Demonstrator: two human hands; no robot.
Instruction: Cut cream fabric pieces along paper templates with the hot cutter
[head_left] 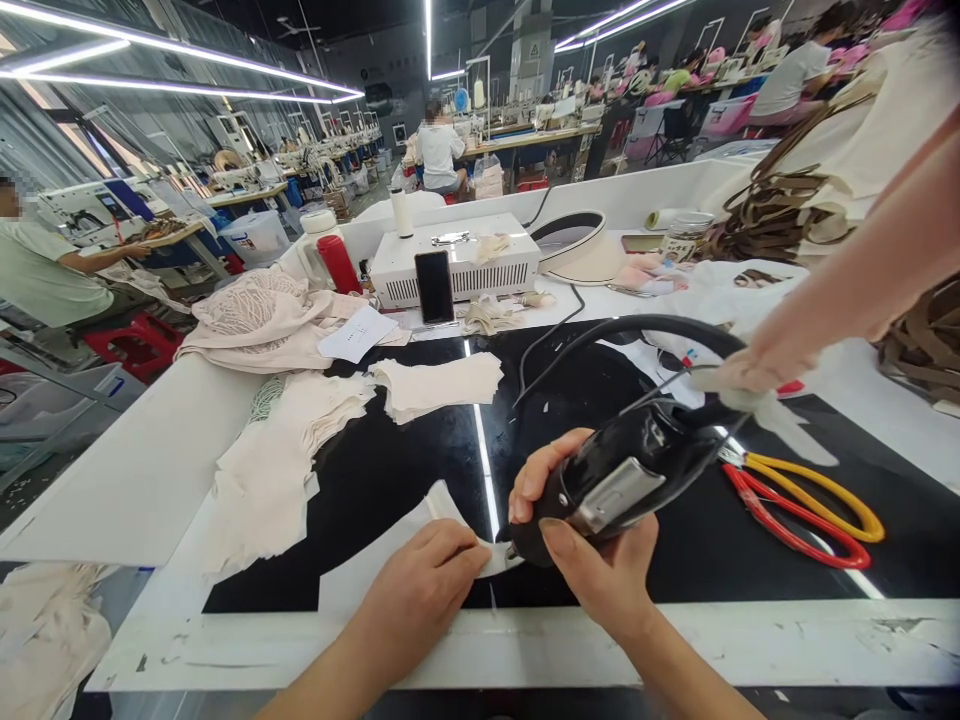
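Observation:
My right hand is wrapped round a black corded handheld power tool with a metal plate on its side; its exact kind is unclear. The tool's front end meets a narrow pale strip of white cloth on the black mat. With curled fingers, my left hand presses and grips this cloth just left of the tool. A wider white sheet lies under and beside that hand. Another person's hand reaches in from the upper right, by the tool's rear end and a pale strip.
Scissors with red and yellow handles lie right of the tool. Cream cloth stacks and cloth pieces sit to the left. A phone leans on a white box behind. The black cable arches over the mat.

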